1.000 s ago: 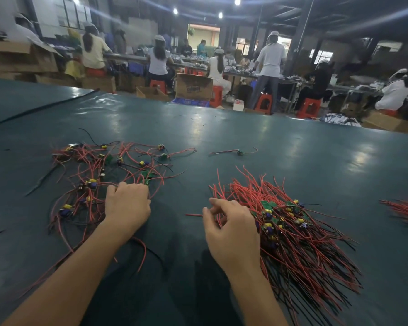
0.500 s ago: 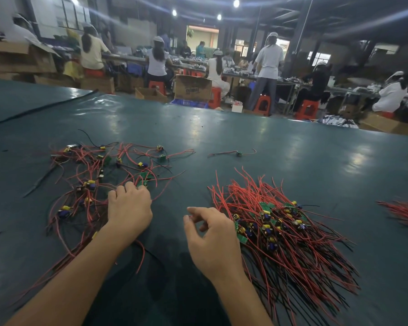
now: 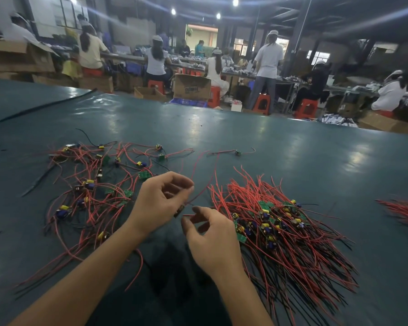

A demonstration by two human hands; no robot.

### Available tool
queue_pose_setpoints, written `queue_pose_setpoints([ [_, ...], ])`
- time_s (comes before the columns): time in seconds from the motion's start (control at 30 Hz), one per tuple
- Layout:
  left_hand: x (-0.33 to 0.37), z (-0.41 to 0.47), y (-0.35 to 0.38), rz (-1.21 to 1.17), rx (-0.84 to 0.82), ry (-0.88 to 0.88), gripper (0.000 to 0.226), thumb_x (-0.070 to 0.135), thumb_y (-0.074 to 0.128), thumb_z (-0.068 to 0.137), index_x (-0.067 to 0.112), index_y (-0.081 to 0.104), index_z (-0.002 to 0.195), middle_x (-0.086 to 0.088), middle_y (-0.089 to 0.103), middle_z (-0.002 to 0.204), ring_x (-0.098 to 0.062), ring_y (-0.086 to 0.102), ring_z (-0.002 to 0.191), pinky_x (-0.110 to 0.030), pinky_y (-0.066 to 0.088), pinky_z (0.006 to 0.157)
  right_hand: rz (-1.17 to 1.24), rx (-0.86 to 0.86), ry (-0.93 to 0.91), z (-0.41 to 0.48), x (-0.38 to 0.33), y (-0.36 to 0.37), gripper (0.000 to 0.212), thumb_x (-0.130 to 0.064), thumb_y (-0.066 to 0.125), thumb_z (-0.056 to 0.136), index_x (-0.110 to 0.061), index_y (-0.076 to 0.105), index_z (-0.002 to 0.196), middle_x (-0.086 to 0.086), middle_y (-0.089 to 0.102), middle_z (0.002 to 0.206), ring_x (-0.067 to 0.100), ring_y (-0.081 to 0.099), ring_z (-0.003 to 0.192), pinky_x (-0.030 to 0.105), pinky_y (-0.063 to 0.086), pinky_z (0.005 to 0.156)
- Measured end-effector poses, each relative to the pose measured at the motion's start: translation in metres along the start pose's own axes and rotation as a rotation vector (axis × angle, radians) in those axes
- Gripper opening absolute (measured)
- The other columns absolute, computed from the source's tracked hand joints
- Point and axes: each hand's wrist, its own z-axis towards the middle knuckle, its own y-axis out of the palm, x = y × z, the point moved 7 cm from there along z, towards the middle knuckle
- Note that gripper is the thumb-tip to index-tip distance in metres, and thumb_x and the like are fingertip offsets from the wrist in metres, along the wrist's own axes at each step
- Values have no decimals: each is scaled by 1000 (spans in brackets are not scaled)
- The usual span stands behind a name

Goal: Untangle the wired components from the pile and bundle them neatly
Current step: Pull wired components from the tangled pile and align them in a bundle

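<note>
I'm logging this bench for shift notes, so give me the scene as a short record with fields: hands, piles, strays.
Surface: green table
Left hand: holds one wired piece between the piles
Right hand: fingers curled by that piece's wire; grip unclear
Tangled pile: left of the hands
Neat bundle: right of the hands
Stray piece: alone, farther back

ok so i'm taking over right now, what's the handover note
Left hand pinches one wired component between the piles. Right hand curls at its wire; grip unclear.
Tangled pile lies left on the table, neat bundle right, one stray component behind.
Done: many already bundled.
To do: lay this one on the bundle, then work through the tangle and the stray.
</note>
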Motion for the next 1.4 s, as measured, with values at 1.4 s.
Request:
queue_pose_setpoints([
  [1.4,1,-18,41,-388,-145,-169,37,20,44,99,-6,54,74,-2,57,54,-11,51,42,-17,39,40,940,277,341,3,15,-21,14,-26,70,89,-19,70,77,3,74,75,23,70,70,22,53,52],
])
